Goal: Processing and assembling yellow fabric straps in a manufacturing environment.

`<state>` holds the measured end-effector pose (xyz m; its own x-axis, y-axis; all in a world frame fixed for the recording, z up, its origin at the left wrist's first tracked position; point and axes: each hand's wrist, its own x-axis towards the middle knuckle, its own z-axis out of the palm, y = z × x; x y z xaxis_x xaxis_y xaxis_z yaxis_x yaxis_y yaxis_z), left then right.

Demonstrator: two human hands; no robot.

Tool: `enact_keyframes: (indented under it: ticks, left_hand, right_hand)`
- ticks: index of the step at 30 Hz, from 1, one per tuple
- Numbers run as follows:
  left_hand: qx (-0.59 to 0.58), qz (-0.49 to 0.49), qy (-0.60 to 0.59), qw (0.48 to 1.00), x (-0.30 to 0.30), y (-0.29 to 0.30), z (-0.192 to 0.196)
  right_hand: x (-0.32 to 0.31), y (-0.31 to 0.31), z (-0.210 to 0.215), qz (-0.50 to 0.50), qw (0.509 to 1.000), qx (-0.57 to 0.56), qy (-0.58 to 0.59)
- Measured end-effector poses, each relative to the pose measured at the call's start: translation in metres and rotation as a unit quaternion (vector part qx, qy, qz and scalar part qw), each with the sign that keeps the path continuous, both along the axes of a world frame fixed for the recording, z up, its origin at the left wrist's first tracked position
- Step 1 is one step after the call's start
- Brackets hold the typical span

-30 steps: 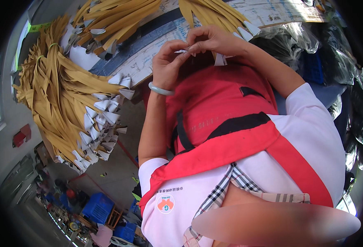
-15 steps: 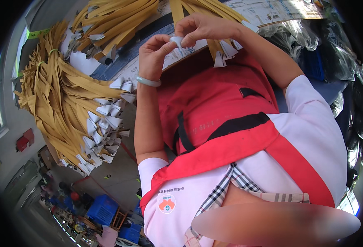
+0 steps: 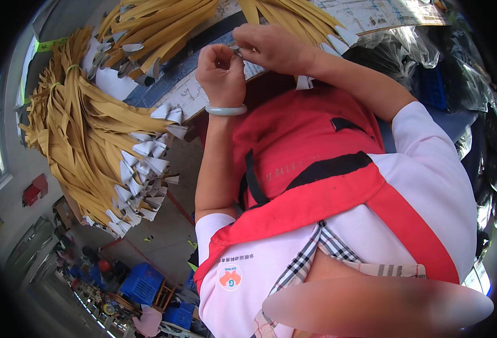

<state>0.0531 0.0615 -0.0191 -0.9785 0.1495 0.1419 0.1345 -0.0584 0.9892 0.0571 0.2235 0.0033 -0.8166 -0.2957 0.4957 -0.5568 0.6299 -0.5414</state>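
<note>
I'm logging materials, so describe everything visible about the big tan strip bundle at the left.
The bundle is many long, flat, tan strips, fabric-like in look, with thin yellow-green ties near its upper end. White, flared tips crowd its lower right. The strips spread and overlap beside the worktable. What bears it is mostly hidden; the left hand isn't touching it.

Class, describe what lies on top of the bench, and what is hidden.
Yellow straps with pale ends lie on the bench. Whatever the left hand and right hand cover cannot be seen.
</note>
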Motion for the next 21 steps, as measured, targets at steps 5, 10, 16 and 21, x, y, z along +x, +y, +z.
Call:
enact_keyframes:
  ticks: [5,10,16,21]
  left_hand:
    - [0.046,0.009,0.0,0.999,0.004,0.0,0.023]
    - [-0.04,-0.122,-0.002,0.992,-0.004,-0.03,0.022]
    - [-0.081,-0.103,0.086,0.988,0.0,-0.024,0.012]
    - [-0.154,-0.114,0.124,0.974,0.004,-0.016,0.009]
  right_hand:
    - [0.005,-0.005,-0.012,-0.015,0.996,-0.082,-0.039]
    - [0.004,0.011,-0.011,0.132,0.92,-0.297,-0.218]
    - [0.011,0.015,0.007,0.026,0.898,-0.307,-0.316]
    - [0.018,0.013,0.006,0.01,0.968,-0.185,-0.171]
